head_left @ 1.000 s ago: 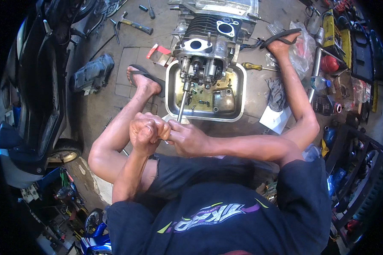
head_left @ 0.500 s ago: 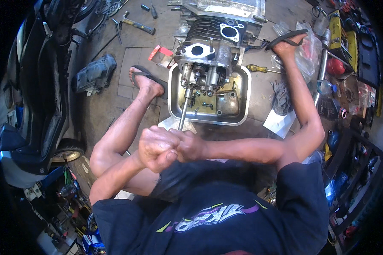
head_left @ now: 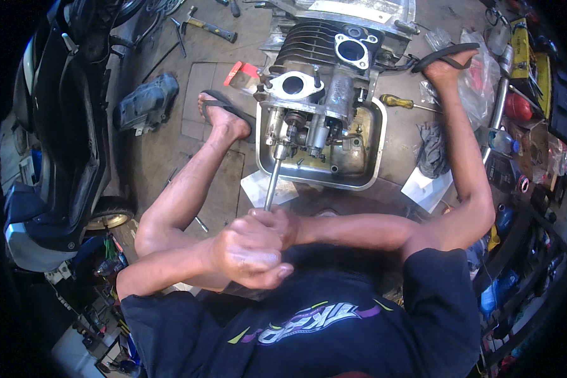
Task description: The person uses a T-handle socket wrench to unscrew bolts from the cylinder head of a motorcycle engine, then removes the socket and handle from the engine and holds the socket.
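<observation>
Head view: your right hand (head_left: 282,227) is gripping the near end of a rod (head_left: 273,184), whose socket (head_left: 280,152) is meeting the exposed end of the engine (head_left: 303,48), above a tray (head_left: 324,179). Your left hand (head_left: 251,253) is forming a fist, overlapping the right (whether it is enclosing anything, one cannot tell). A screwdriver (head_left: 397,101) is lying beside the tray.

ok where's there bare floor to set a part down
Bare floor shows between the silver rectangular metal pan and crumpled grey cloth, and between the yellow-handled hammer and red-and-white cardboard box. It's crowded around the clear plastic bag, and inside the pan, beneath the grey finned engine.
</observation>
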`<state>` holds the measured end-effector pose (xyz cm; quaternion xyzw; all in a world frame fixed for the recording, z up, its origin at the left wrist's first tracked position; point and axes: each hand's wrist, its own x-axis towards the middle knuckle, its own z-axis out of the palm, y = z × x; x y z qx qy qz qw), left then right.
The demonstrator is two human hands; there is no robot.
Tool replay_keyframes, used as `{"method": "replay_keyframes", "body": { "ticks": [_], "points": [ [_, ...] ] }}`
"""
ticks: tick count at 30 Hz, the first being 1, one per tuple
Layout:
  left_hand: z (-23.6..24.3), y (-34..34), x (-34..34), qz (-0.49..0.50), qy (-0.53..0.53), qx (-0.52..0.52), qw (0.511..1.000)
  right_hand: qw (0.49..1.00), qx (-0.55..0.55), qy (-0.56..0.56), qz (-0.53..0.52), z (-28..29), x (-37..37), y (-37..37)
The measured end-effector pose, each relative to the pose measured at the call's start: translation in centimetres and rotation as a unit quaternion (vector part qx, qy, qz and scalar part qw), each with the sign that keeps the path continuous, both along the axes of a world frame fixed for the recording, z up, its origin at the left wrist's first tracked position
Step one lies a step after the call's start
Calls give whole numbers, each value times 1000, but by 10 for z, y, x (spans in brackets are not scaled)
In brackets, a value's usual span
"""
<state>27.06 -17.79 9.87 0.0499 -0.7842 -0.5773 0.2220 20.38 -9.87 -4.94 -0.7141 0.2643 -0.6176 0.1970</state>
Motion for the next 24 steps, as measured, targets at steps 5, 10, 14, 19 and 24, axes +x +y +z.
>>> {"method": "replay_keyframes", "body": {
  "ticks": [5, 10, 14, 19, 24],
  "points": [
    [6, 3, -5, -17, -51, -17, 998, 997, -27, -68, -28, -4, 8, -2],
    [10, -1, -16, -40, -81, -33, 995, 990, -88, -94, -60, -20, 26, -2],
    [6, -1, -19, -53, -76, -40, 995, 989, -51, -137, -21, -25, 28, -4],
    [11, 5, -14, -49, -78, -39, 995, 987, 48, -132, 76, -31, 35, 19],
    [7, 9, -7, -18, -40, -37, 998, 994, 74, -79, 31, -5, 20, 20]
  ]
}}
